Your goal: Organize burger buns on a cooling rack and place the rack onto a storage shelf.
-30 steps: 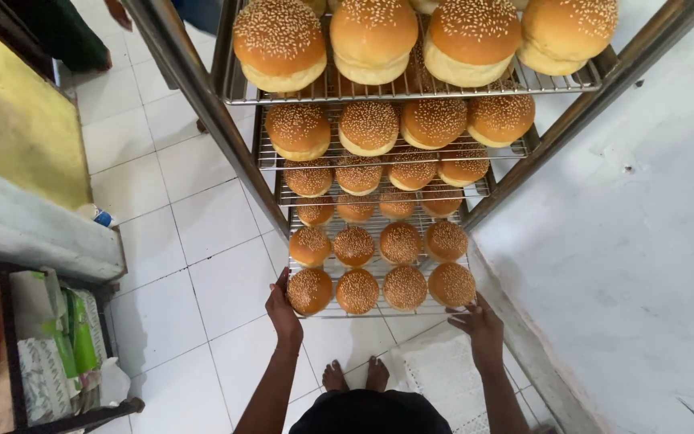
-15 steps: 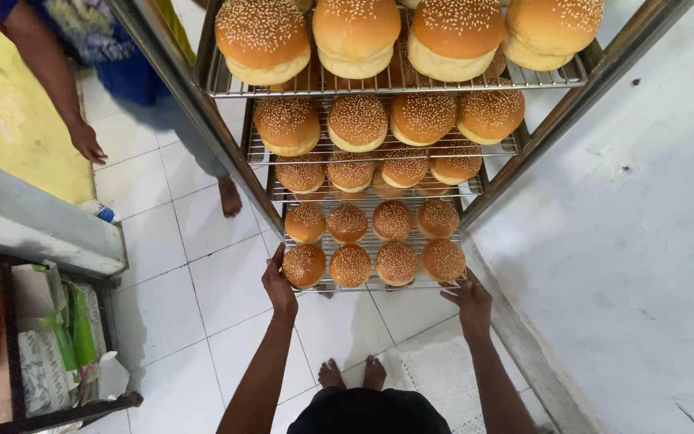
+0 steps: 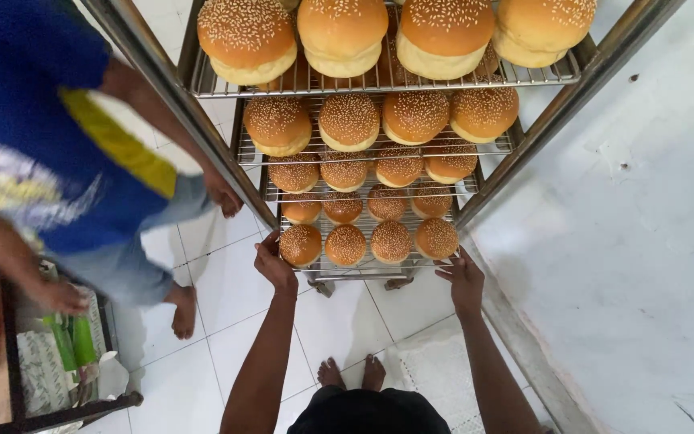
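Note:
A tall metal rack (image 3: 162, 72) holds several wire trays of sesame-topped buns (image 3: 349, 119), stacked one above another. My left hand (image 3: 273, 261) grips the left edge of the lowest wire tray (image 3: 363, 272). On that tray's right edge rests my right hand (image 3: 461, 277), fingers closed on the wire. This lowest tray carries several buns (image 3: 346, 244) and sits almost fully inside the rack. My bare feet (image 3: 352, 374) stand on the white tiled floor below.
Another person in a blue top (image 3: 34, 120) walks by on the left, one hand (image 3: 223, 195) near the rack post. A low shelf with green packets (image 3: 74, 345) stands at bottom left. A grey wall (image 3: 644, 241) closes the right side.
The lowest tray of buns has slid farther into the rack with both my hands on its edges. The other person has walked from the far left up close to the rack.

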